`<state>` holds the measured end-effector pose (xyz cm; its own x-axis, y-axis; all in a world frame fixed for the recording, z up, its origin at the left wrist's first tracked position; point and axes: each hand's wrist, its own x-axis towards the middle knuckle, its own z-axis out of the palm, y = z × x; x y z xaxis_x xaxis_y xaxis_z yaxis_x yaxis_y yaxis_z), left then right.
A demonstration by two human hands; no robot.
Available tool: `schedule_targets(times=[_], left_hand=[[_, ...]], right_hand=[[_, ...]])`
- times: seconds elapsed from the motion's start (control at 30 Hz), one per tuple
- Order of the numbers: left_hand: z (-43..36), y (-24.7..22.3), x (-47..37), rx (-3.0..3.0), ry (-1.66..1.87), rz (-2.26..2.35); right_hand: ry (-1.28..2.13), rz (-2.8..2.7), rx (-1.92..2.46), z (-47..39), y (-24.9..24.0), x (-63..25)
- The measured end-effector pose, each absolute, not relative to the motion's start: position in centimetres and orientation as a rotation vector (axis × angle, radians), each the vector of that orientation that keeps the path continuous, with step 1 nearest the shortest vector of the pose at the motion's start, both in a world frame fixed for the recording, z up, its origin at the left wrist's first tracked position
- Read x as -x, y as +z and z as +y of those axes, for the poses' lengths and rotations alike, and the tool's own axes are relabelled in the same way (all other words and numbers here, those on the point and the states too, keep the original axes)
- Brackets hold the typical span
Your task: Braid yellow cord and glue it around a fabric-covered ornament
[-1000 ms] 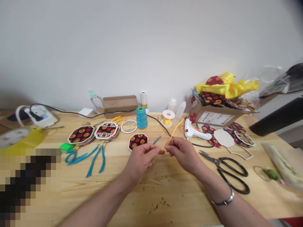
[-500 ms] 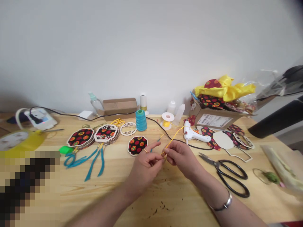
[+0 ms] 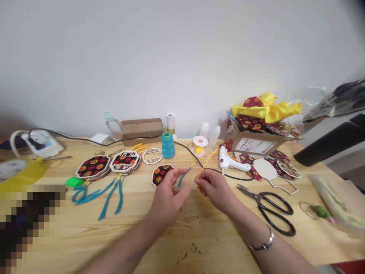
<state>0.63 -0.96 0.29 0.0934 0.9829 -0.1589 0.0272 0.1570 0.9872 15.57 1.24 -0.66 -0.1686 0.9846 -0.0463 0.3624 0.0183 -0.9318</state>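
The person's right hand pinches the yellow cord between closed fingers above the table; the left hand, fingers parted and holding nothing visible, hovers beside the patterned piece.

The right hand pinched a yellow cord between thumb and fingertips, its upper end rising toward the white glue gun. The left hand, blurred, was apart from the cord, its fingers partly spread just beside a patterned plaque. A teal tassel lay between the hands, beyond them; black-handled scissors lay near the right wrist.
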Motion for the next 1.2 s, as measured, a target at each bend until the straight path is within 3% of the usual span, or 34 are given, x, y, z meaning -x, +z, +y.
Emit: schedule_targets(times=[0.43, 1.2], left_hand=[[0.0, 0.1, -0.2, -0.653, 0.748, 0.764], [-1.1, 1.4, 0.1, -0.852, 0.88, 1.015]], right_hand=[[0.773, -1.881, 1.363, 0.7, -0.7, -15.2], [1.05, -1.765, 1.335, 1.3, 1.0, -14.2]])
